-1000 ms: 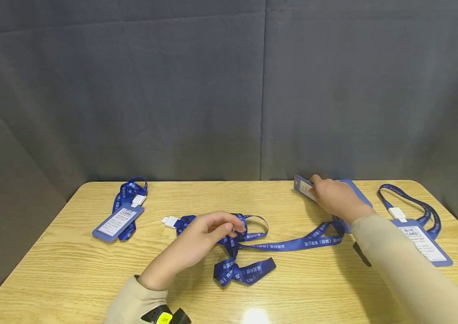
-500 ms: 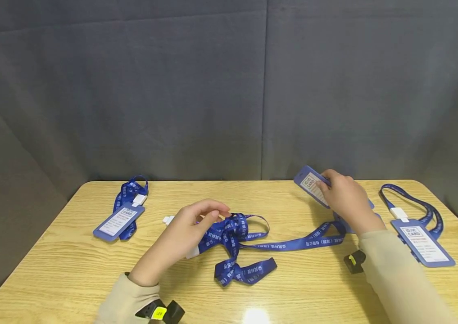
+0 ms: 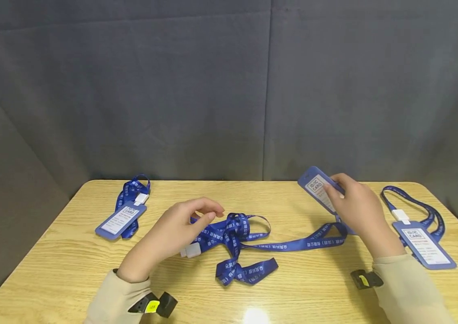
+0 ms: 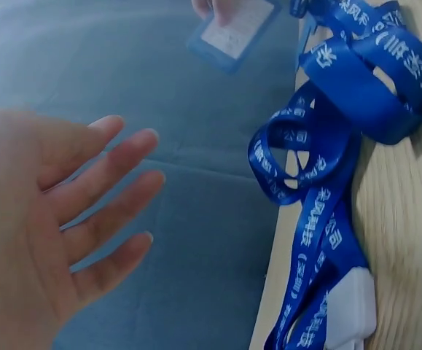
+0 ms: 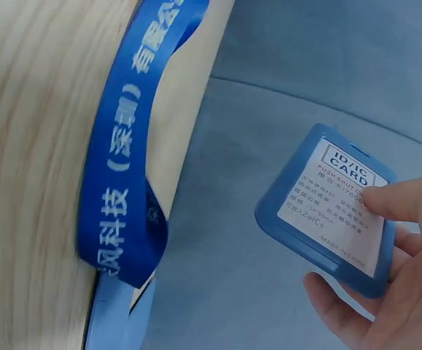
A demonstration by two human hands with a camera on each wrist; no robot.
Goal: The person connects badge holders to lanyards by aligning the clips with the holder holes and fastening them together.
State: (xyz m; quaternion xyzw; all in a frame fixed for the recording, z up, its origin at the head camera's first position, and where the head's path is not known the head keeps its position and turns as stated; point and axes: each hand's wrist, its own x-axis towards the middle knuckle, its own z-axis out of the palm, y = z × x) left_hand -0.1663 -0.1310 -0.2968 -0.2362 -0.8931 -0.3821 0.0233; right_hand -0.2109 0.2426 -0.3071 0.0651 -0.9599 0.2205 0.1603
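Right hand (image 3: 358, 202): its fingers are pinching a blue card holder (image 3: 318, 186), thumb lying on the printed face; the holder is tilting above the worktop (image 3: 314, 283) toward its back edge. Left hand (image 3: 176, 229): its fingers (image 4: 123, 208) are spreading apart and holding nothing, hovering beside a lanyard bundle (image 3: 234, 229).

Edges and room: the bundle is lying mid-worktop, a white clip (image 3: 190, 250) showing at its left end. A long strap (image 3: 293, 245) is running from it toward the right hand, where a flat blue piece (image 5: 119, 313) is lying, mostly hidden. Wood is showing between these and the near side; a grey curtain (image 3: 131, 99) is hanging behind the back edge.

Holders and contents: the held one is carrying a white insert reading "ID/IC CARD". A left-hand badge (image 3: 121, 220) and a right-hand badge (image 3: 425, 245) are each showing a similar insert and lying near the side edges.

Materials: glossy blue ribbon with white lettering is looping and folding; pale wood grain is reflecting a bright spot.
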